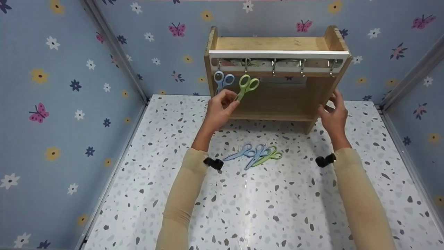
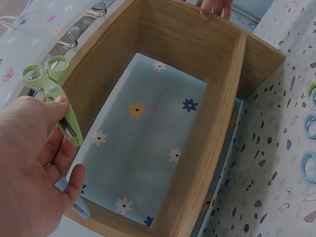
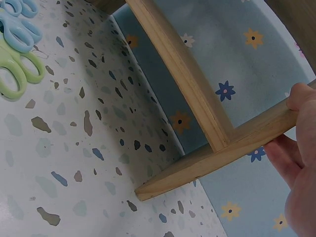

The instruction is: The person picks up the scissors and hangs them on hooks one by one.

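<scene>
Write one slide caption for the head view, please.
Left hand holds green scissors near metal hooks; right hand grips the wooden shelf.

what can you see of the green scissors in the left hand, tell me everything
The green scissors are light green and plastic-looking, with two rounded finger loops and a dark, metal-looking strip showing along the blades. They are held at a tilt, loops up and blades pointing down. The left hand pinches them by the blade part. The loops are just below the second hook from the left on the wooden rack; whether one hangs on it, I can't tell.
</scene>
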### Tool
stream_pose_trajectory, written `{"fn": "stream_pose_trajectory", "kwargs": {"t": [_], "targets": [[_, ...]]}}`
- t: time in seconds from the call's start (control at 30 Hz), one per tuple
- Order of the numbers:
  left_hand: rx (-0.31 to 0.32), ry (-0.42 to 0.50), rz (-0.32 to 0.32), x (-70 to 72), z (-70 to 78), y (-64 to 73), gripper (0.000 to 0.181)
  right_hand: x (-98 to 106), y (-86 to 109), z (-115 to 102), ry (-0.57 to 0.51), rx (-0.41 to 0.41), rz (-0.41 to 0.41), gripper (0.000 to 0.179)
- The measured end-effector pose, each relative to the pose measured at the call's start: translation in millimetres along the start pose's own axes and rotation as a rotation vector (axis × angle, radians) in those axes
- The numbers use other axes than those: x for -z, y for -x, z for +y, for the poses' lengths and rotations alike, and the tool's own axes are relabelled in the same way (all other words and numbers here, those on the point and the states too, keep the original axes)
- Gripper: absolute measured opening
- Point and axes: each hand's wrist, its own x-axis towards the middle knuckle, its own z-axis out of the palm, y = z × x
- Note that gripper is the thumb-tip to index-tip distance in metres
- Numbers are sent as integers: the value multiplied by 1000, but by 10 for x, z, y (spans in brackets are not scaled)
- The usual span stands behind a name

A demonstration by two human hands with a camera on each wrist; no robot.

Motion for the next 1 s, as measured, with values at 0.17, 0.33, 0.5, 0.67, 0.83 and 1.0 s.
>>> {"fn": "stream_pose_trajectory", "kwargs": {"t": [0.17,0.33,0.5,0.67,0.83,1.0], "targets": [[7,7,8,-7,-19,-31,19,-6,-8,-1,-1,2,4,74],[28,24,14,-22,-23,-56,19,-7,-23,-1,15,-13,11,76],[40,52,10,-44,-39,-82,20,-11,-31,-1,13,-21,13,77],[34,70,12,-66,-53,-102,19,-14,-35,5,24,0,16,75],[25,83,8,-87,-56,-112,19,-12,-37,3,46,3,22,74],[19,92,9,-99,-67,-117,20,-18,-38,-2,47,-4,23,74]]}}
